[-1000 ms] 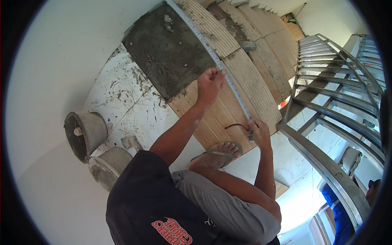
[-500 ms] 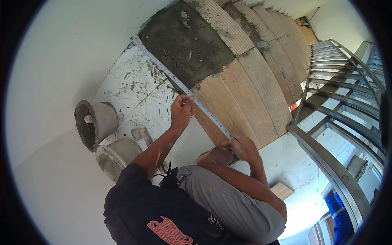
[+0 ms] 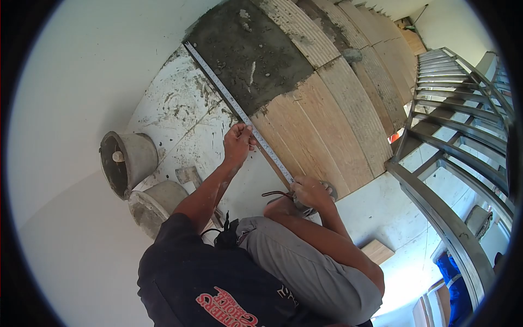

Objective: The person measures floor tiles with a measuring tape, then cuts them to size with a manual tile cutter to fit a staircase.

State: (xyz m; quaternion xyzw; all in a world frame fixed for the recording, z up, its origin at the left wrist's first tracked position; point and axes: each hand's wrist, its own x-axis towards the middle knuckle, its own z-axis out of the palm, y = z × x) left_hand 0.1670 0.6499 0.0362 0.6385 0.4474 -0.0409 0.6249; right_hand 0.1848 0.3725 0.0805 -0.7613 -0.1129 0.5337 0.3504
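Observation:
A tape measure (image 3: 218,83) lies extended diagonally, its far end at the wall side of a patch of wet grey mortar (image 3: 245,52). The blade runs along the front edge of the mortar and of the wood-look tiles (image 3: 305,128) set beside it. My left hand (image 3: 238,144) pinches the blade about midway, fingers closed at its edge. Closed round the near end of the tape is my right hand (image 3: 311,193), beside my foot; the case is mostly hidden by the fingers. A dark cord loop shows just left of it.
Two mortar-caked buckets (image 3: 128,163) lean at the left by the wall, near a trowel-like tool (image 3: 189,177). Ribbed-back tiles (image 3: 354,114) cover steps rising to the upper right. A metal railing (image 3: 457,218) borders the right side. A tile offcut (image 3: 377,252) lies on the white floor.
The blade's far end has shifted slightly down and right to the mortar's corner. My right hand has moved a little left, and the tape lies closer along the tile edge.

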